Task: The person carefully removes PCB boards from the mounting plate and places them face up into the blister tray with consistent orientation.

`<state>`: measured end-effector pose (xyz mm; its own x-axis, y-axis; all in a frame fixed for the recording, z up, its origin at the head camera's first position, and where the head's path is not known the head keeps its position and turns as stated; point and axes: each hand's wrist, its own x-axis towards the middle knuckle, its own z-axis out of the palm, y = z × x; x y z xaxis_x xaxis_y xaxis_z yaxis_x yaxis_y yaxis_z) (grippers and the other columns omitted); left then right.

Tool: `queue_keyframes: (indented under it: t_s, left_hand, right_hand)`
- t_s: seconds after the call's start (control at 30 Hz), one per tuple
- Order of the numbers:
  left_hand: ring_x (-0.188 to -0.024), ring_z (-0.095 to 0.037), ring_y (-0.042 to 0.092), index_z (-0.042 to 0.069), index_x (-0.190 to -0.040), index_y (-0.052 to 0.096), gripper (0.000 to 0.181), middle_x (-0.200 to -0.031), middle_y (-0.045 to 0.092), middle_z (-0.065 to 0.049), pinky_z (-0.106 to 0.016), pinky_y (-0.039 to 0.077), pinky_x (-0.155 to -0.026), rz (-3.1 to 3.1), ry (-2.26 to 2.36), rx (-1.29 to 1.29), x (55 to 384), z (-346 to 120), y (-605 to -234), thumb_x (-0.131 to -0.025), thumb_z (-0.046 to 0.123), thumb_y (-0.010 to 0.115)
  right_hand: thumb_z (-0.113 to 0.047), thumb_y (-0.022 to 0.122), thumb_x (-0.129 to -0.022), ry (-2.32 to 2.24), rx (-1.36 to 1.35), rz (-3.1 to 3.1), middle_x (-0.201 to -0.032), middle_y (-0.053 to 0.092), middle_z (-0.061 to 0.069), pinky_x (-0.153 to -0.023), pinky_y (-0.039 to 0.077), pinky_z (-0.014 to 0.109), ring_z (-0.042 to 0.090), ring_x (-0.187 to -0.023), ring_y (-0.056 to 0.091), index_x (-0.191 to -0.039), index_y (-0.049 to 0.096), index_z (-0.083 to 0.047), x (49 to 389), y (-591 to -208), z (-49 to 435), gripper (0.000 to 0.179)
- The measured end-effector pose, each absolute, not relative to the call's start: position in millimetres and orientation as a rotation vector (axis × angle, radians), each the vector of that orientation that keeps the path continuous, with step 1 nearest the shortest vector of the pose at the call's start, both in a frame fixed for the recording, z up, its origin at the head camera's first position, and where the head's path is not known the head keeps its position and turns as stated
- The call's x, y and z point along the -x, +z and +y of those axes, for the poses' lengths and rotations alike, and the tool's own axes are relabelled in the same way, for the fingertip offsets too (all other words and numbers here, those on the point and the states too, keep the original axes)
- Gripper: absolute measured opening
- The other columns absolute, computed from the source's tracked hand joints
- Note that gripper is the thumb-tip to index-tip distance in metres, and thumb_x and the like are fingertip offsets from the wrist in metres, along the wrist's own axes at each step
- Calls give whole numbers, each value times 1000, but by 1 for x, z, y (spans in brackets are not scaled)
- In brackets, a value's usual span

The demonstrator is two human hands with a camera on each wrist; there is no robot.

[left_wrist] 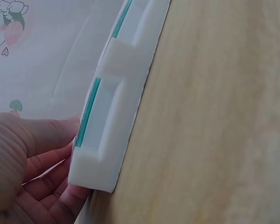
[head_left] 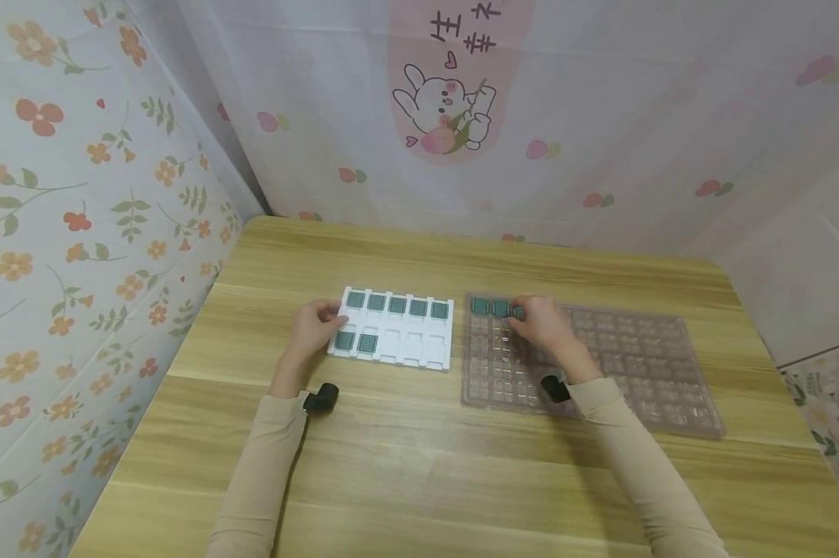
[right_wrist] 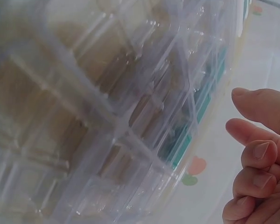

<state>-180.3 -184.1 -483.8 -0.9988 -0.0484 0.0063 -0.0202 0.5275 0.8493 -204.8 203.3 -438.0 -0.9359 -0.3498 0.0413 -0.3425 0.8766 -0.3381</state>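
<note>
My left hand (head_left: 315, 329) holds the left end of a white tray (head_left: 400, 328), thumb on top and fingers under its edge in the left wrist view. Small square green chips (head_left: 397, 305) fill its back row, with two more at the left of the front row. Over the back row of a clear plastic tray (head_left: 481, 372) is my right hand (head_left: 543, 322). Green chips (head_left: 480, 307) lie in that tray's back left corner, the third partly hidden by my fingertips. In the right wrist view, the thumb and index finger (right_wrist: 254, 133) are apart, nothing between them, beside the chips.
Both trays lie side by side on a wood-grain table (head_left: 391, 457). A printed curtain (head_left: 308, 101) hangs behind the table and a floral one (head_left: 77, 256) along its left side. A black device (head_left: 322, 398) sits at the left wrist, and another (head_left: 554, 388) at the right.
</note>
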Motion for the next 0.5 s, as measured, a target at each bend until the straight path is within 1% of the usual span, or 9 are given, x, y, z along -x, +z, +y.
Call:
queue_keyframes:
  t_s: [0.1,0.2,0.3,0.37,0.4,0.43,0.5]
  left_hand:
    - [-85,-28,56,-9,-114,61,33,-100,64,-23,-30,43,-72,-2712,-1513,-58,181,-184,-485,-84,4,66]
    - [-85,-29,56,-9,-114,61,33,-100,64,-24,-28,43,-71,-2703,-1508,-51,181,-185,-486,-84,3,66]
    - [-84,-29,57,-10,-113,61,32,-100,64,-24,-25,43,-69,-2697,-1508,-46,181,-186,-486,-83,2,67]
    - [-83,-28,57,-10,-112,61,32,-99,64,-25,-24,43,-68,-2690,-1510,-41,181,-186,-487,-83,2,67]
    - [-83,-28,57,-10,-112,61,32,-99,64,-24,-23,43,-67,-2688,-1513,-42,181,-186,-487,-83,2,67]
    - [-83,-29,57,-11,-112,61,32,-99,64,-25,-23,43,-67,-2686,-1513,-37,181,-186,-487,-83,1,67]
    - [-83,-28,57,-10,-112,61,32,-98,64,-25,-23,43,-67,-2684,-1520,-40,181,-186,-487,-82,2,67]
  right_hand:
    - [-11,69,-83,-558,564,3004,-56,48,2,-45,31,26,11,-46,37,-103,65,7,202,-439,201,27]
    - [-10,68,-84,-581,571,2979,-61,54,5,-46,34,28,13,-49,41,-104,65,7,201,-438,199,27]
    - [-10,69,-84,-612,594,2972,-74,63,13,-50,43,31,16,-54,50,-105,65,7,199,-438,196,28]
    - [-9,69,-83,-640,613,2971,-83,66,17,-53,47,32,17,-58,55,-105,65,8,198,-438,195,28]
    - [-9,69,-83,-657,615,2968,-84,67,18,-53,47,31,17,-59,56,-105,65,8,197,-438,194,28]
    - [-8,68,-83,-661,625,2970,-82,66,17,-53,47,31,17,-57,55,-105,64,8,197,-439,193,27]
    - [-7,68,-83,-675,631,2973,-73,64,13,-49,44,28,14,-52,51,-105,64,9,196,-439,192,27]
